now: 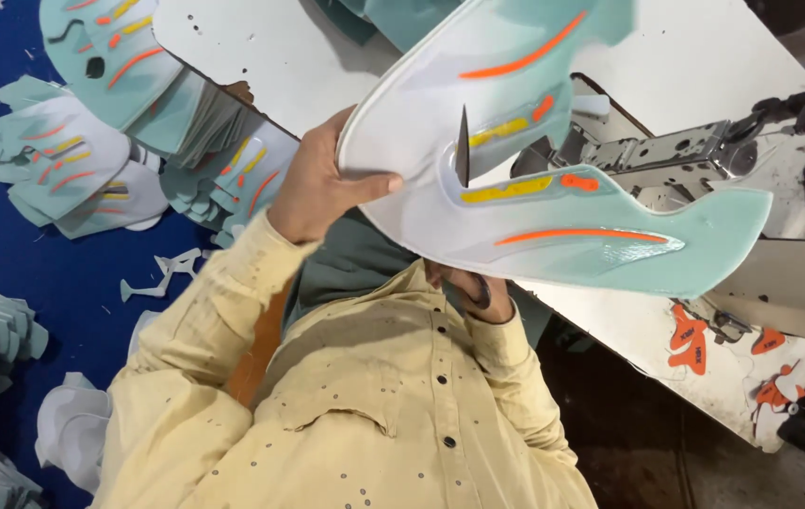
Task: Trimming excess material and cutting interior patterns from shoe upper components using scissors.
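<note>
The left hand (322,188) pinches the curved left edge of a mint and white shoe upper (534,179), thumb pressed flat on its face, fingers hidden behind. It is raised clear of the white table (261,52), its right tip overhanging the sewing machine (704,151). The right hand (478,290) sits beneath it, mostly covered; its fingers cannot be told. Further left, two fanned stacks of uppers (91,123) lie on blue cloth (54,273). Orange cutouts (690,344) dot the near table edge.
</note>
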